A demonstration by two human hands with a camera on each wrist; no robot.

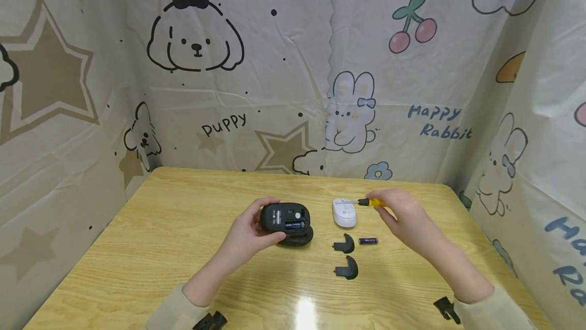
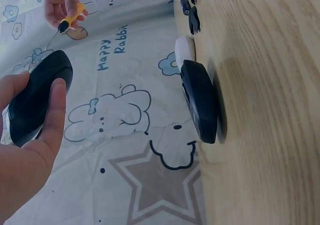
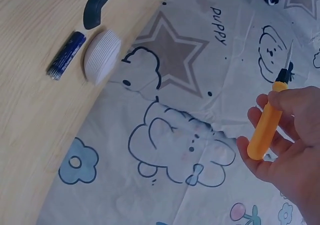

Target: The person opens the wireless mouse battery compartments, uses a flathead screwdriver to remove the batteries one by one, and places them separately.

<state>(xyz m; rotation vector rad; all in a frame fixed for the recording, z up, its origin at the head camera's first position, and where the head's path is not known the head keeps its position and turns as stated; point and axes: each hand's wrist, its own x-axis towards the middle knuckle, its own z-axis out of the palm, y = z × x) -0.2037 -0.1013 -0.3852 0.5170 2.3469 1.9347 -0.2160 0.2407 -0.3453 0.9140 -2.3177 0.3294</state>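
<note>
My left hand (image 1: 243, 232) holds a black computer mouse (image 1: 277, 214) above the table, underside toward me. Its battery bay is uncovered, and a dark battery (image 1: 294, 226) lies in it. Below it, a second black mouse (image 2: 201, 100) rests on the table. My right hand (image 1: 405, 214) grips a screwdriver (image 3: 266, 124) by its yellow handle, the thin metal shaft pointing left toward the held mouse. In the head view that shaft passes in front of a white mouse (image 1: 344, 216) on the table; the right wrist view shows the screwdriver raised.
Two black battery covers, a farther one (image 1: 349, 243) and a nearer one (image 1: 351, 268), lie right of the black mouse. Beside the farther cover is a loose dark blue battery (image 1: 368, 241). A printed curtain (image 1: 284, 86) hangs behind the wooden table (image 1: 183, 208) and along its sides.
</note>
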